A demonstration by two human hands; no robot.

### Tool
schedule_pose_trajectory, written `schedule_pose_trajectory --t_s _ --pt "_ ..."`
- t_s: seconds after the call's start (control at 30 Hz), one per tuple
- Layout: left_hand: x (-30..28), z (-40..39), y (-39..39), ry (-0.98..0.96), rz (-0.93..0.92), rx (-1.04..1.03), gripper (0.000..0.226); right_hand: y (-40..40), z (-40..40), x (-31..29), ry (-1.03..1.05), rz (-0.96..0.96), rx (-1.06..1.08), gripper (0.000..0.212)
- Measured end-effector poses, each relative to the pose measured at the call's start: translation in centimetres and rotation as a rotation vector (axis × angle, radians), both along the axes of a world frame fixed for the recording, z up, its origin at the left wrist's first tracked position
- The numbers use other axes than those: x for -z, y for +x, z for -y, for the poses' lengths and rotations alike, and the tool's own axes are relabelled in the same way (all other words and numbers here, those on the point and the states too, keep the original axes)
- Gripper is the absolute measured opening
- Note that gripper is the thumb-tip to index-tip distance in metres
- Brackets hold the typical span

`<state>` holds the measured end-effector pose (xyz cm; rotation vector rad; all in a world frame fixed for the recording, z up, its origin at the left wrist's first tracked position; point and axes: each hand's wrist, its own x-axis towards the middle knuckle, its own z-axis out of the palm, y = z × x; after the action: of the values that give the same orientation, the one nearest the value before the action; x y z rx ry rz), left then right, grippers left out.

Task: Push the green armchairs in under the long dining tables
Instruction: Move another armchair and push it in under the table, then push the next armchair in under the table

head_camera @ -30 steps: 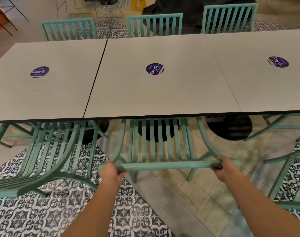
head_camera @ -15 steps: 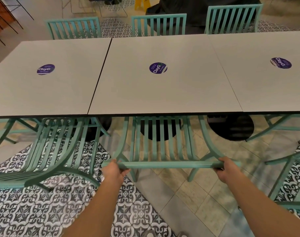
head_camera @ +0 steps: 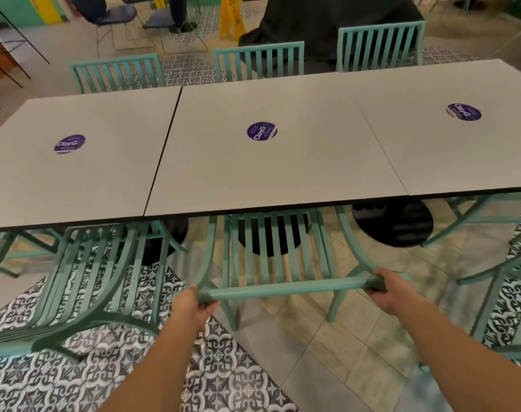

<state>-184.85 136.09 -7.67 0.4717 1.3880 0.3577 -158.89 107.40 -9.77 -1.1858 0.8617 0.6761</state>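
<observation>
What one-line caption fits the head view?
Both hands, left and right, grip a green armchair partly under the long table.

Three tabletops [head_camera: 271, 162], three purple stickers [head_camera: 261, 131], seven green armchairs [head_camera: 278, 263], two hands [head_camera: 194, 309].

Both arms reach forward, left hand [head_camera: 194, 307] and right hand [head_camera: 387, 292] curled closed, palms down.

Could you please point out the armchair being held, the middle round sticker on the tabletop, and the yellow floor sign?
Held armchair [head_camera: 283, 288]: head view, on its top back rail.
Middle sticker [head_camera: 261, 131]: head view, on its purple face.
Yellow floor sign [head_camera: 232, 16]: head view, on its front panel.
</observation>
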Motion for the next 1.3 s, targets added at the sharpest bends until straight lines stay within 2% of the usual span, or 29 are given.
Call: schedule_pose_trajectory --t_s 0.13,0.17,0.27,0.33,0.43,0.53,0.57,0.7,0.8,0.93,1.07,1.3 --pt "0.3 0.1 -1.5 0.026 0.013 0.094 0.026 -0.8 1.8 0.1 0.040 0.058 -0.074 0.018" --pt "0.4 0.2 -1.9 0.045 0.006 0.117 0.028 -1.2 2.6 0.1 0.038 0.078 -0.097 0.020" --pt "0.4 1.6 -2.3 0.062 -0.012 0.217 0.037 -2.9 5.6 0.0 0.004 0.123 -0.085 0.048" --pt "0.1 3.6 -1.7 0.049 -0.006 0.339 0.048 -4.6 7.8 -0.2 -0.021 0.115 -0.051 0.057" --pt "0.1 7.6 0.1 0.032 0.022 0.547 0.056 -7.4 11.7 0.4 -0.071 0.104 0.003 0.061" --pt "-0.2 12.0 2.3 0.066 0.038 0.748 0.062 -10.2 16.8 0.9 -0.076 0.112 0.063 0.053" --pt "-0.6 13.9 3.2 0.089 0.042 0.808 0.063 -11.1 18.8 0.7 -0.079 0.124 0.095 0.048" --pt "-2.2 21.3 6.5 0.156 0.009 1.104 0.059 -13.6 28.1 -0.1 -0.105 0.122 0.265 0.059" --pt "-4.2 28.0 9.7 0.215 0.006 1.283 0.055 -15.1 36.5 -0.1 -0.101 0.127 0.416 0.057" --pt "-7.1 39.2 13.9 0.269 0.012 1.397 0.019 -15.0 46.8 -1.5 -0.145 0.175 0.574 0.049" --pt "-7.4 49.3 17.4 0.270 0.047 1.499 0.032 -14.2 55.3 -3.6 -0.176 0.234 0.657 0.042" --pt "-5.3 61.4 22.4 0.211 0.020 1.559 0.053 -12.4 66.4 -4.5 -0.146 0.213 0.837 0.055"
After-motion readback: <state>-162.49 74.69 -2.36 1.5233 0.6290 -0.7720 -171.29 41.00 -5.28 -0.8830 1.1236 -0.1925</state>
